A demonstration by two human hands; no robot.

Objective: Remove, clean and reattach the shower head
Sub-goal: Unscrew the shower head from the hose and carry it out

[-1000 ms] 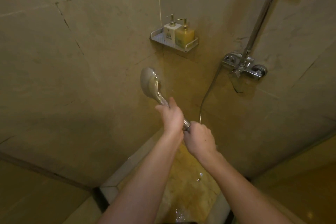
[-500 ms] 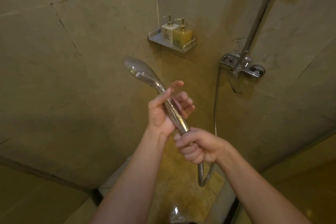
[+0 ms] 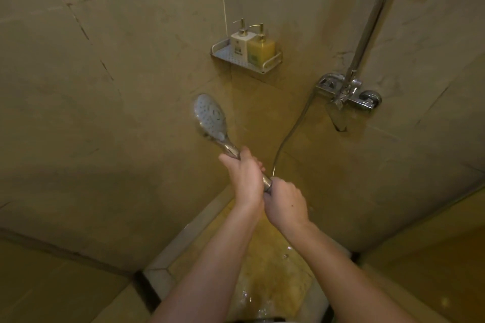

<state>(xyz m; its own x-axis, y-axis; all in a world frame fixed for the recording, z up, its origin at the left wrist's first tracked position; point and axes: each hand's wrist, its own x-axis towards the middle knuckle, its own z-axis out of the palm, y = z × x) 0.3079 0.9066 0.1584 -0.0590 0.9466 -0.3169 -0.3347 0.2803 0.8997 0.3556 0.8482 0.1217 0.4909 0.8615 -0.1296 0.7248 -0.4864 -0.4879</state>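
Note:
A chrome hand shower head (image 3: 210, 118) points up and to the left, its nozzle face turned toward me. My left hand (image 3: 245, 178) is shut around the handle just below the head. My right hand (image 3: 286, 203) is shut on the handle's lower end, where the metal hose (image 3: 294, 130) joins it; the joint itself is hidden by my fingers. The hose curves up to the chrome mixer tap (image 3: 347, 93) on the right wall.
A riser pipe (image 3: 372, 16) climbs from the tap. A small wall shelf (image 3: 265, 67) in the corner holds a white pump bottle (image 3: 239, 43) and a yellow pump bottle (image 3: 261, 50). Tiled walls close in on both sides. The floor (image 3: 265, 278) below is wet.
My left hand has gone from open-fingered to wrapped around the handle. The head swung from lying back-up to facing me, and both hands moved closer together.

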